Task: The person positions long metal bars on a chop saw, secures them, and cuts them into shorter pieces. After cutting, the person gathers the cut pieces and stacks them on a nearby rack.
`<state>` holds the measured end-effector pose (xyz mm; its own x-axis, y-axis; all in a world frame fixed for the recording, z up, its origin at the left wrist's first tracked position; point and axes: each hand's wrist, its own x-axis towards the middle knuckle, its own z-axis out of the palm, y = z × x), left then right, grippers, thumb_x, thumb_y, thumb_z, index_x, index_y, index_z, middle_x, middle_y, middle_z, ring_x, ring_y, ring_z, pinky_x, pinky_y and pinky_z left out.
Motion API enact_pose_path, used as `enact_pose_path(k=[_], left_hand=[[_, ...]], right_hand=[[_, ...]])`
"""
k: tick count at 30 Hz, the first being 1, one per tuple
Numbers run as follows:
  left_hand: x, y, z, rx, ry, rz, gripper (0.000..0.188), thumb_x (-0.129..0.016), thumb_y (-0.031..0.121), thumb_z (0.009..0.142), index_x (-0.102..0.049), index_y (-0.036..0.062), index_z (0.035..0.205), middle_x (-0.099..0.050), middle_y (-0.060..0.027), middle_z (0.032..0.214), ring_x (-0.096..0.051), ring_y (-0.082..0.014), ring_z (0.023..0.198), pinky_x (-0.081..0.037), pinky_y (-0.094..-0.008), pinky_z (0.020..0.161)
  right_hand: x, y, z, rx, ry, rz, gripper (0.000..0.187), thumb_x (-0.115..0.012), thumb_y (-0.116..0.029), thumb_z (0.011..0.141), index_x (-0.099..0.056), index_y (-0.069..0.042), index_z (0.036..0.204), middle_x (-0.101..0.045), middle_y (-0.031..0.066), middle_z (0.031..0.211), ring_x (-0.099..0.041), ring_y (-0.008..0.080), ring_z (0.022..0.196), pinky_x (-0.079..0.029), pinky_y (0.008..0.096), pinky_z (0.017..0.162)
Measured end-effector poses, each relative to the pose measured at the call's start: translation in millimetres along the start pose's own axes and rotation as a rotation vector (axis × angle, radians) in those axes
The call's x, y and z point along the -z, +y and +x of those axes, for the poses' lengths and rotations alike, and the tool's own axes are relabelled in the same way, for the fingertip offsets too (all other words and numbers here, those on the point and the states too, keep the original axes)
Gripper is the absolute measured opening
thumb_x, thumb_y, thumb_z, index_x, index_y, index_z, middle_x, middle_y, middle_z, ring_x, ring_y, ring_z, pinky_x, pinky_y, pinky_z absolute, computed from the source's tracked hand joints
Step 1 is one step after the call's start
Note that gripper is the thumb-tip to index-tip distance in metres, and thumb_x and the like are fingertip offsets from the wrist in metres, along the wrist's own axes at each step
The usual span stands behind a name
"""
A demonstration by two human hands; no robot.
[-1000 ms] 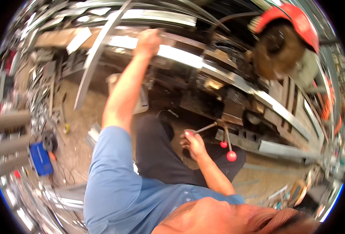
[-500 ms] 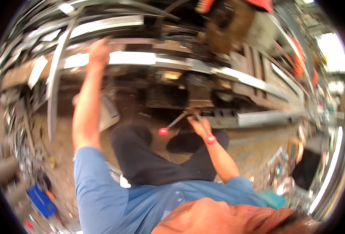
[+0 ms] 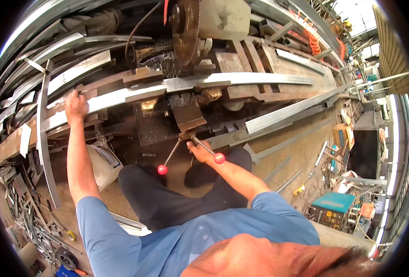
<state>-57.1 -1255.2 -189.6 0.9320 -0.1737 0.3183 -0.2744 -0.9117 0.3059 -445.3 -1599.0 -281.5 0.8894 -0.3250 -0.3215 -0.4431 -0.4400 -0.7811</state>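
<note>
Metal bar [image 3: 116, 98]: left hand [image 3: 76, 108] at edge (left end).

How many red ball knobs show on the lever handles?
2: the left knob, by the left knee; the right knob, overlapping the right forearm. Another may be hidden behind the right hand.

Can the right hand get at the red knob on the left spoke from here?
Probably yes: the right hand is close, at the right spoke, and nothing visible blocks the gap to the left red knob.
</note>
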Motion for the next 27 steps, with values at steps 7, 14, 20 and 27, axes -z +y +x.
enact_pose_path(k=[7,14,20,27], left_hand=[[12,12,-1,0.078,0.034,-0.034,0.028,-0.049,0.02,0.089,-0.064,0.0055,0.107,-0.064,-0.0147,0.112,-0.058,-0.0349,0.108,-0.046,-0.0444,0.092],[19,20,-6,0.091,0.038,-0.036,0.026,-0.048,0.019,0.089,-0.064,0.0054,0.104,-0.064,-0.0152,0.109,-0.058,-0.0368,0.105,-0.047,-0.0462,0.089],[17,27,-4,0.098,0.034,-0.073,0.023,-0.048,0.019,0.089,-0.064,0.0064,0.099,-0.065,-0.0122,0.109,-0.058,-0.0354,0.106,-0.048,-0.0457,0.089],[18,16,-5,0.116,0.031,-0.027,0.023,-0.049,0.021,0.09,-0.064,0.0082,0.102,-0.065,-0.0094,0.11,-0.058,-0.0327,0.107,-0.049,-0.0443,0.089]], right_hand=[[143,-147,-66,-0.059,-0.386,-0.721,0.032,-0.066,-0.036,0.084,-0.069,-0.012,0.105,-0.069,0.0175,0.103,-0.065,0.0369,0.099,-0.052,0.0463,0.084],[337,-389,-15,0.526,0.279,-1.023,0.03,-0.061,-0.036,0.087,-0.066,-0.011,0.103,-0.065,0.0153,0.097,-0.063,0.0335,0.091,-0.051,0.0441,0.079],[390,-521,92,0.633,0.641,-0.931,0.029,-0.057,-0.036,0.089,-0.064,-0.01,0.1,-0.063,0.0135,0.092,-0.061,0.0306,0.085,-0.051,0.0423,0.074],[379,-577,172,0.641,0.783,-0.621,0.029,-0.053,-0.036,0.092,-0.061,-0.009,0.098,-0.06,0.0113,0.086,-0.059,0.0272,0.078,-0.05,0.0401,0.069]])
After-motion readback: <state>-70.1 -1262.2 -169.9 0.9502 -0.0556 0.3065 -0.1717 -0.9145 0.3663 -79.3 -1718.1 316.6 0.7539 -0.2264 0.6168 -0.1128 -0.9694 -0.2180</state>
